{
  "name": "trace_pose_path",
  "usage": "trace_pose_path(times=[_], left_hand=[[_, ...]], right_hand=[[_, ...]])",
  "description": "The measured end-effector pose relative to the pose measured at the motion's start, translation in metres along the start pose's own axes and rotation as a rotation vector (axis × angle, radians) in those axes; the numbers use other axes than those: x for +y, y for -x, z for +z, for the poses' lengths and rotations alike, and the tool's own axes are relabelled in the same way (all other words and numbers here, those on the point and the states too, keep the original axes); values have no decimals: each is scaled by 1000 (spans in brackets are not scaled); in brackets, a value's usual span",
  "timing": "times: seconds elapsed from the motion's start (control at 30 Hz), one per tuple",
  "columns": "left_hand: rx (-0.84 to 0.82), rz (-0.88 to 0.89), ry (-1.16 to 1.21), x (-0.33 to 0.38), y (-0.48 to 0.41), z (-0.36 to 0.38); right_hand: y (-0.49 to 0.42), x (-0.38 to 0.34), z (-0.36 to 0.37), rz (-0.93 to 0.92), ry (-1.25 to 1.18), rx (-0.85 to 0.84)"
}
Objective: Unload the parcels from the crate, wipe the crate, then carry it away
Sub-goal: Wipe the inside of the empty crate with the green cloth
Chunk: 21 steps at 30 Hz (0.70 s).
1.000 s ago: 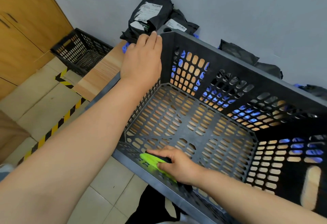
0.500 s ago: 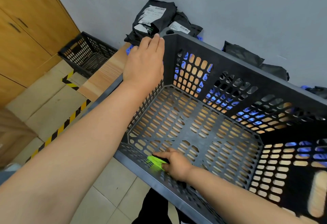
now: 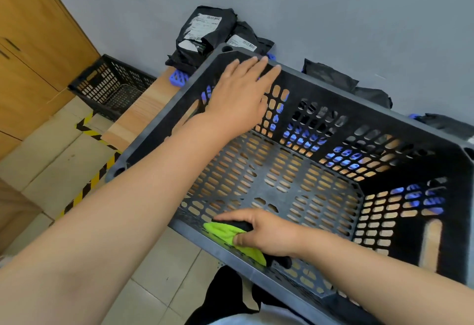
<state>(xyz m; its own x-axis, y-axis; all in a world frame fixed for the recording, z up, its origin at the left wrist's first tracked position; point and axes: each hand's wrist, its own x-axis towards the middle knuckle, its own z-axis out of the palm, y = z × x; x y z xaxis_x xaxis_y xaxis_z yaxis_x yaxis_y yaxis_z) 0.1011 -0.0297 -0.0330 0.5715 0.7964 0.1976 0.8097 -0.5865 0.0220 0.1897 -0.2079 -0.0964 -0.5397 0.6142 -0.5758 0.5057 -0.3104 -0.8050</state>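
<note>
With its open top facing up at the camera, the dark grey perforated crate (image 3: 295, 183) sits on the wooden tabletop (image 3: 143, 112). Wood shows through the holes in its base. Long axis runs upper-left to lower-right in frame, roughly parallel to the grey wall (image 3: 333, 4) behind it. Short end wall faces left. No parcels inside. Can't tell if it's tipped or flat.

Left hand (image 3: 238, 99): flat, fingers straight and slightly spread, gripping nothing. Palm lies over the far-left inside corner. Fingertips (image 3: 256, 61) rest on the rim of the far long wall, just beside that corner.

Right hand (image 3: 266, 232): down inside the crate at the near long wall, fingers curled round a lime-green cloth (image 3: 225, 232). Thumb is clamped on top of the cloth, which is pressed against the inner face of the near wall, close to the base. A black part sticks out under the heel of the hand; can't tell if it's cloth or something else.

Parcels: two black labelled mailers (image 3: 205, 29) are stacked against the wall just behind the far-left corner. More black bags (image 3: 331, 76) line up behind the far wall, running right. A blue perforated plastic piece (image 3: 178, 78) lies on the tabletop by the mailers.

On the floor to the left: a second black crate (image 3: 110, 86) beside the wooden cabinet (image 3: 30, 42), and yellow-black hazard tape (image 3: 87, 188) across the tiles.
</note>
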Motion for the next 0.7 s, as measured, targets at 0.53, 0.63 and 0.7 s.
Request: trace_pose_path(times=[0.53, 0.63, 0.7], left_hand=[[-42, 126, 36, 36, -15, 29], [-27, 131, 62, 32, -15, 32], [-18, 131, 78, 30, -16, 34]], right_hand=[[50, -13, -6, -87, -74, 104], [31, 9, 2, -49, -38, 147], [16, 25, 7, -22, -17, 159]])
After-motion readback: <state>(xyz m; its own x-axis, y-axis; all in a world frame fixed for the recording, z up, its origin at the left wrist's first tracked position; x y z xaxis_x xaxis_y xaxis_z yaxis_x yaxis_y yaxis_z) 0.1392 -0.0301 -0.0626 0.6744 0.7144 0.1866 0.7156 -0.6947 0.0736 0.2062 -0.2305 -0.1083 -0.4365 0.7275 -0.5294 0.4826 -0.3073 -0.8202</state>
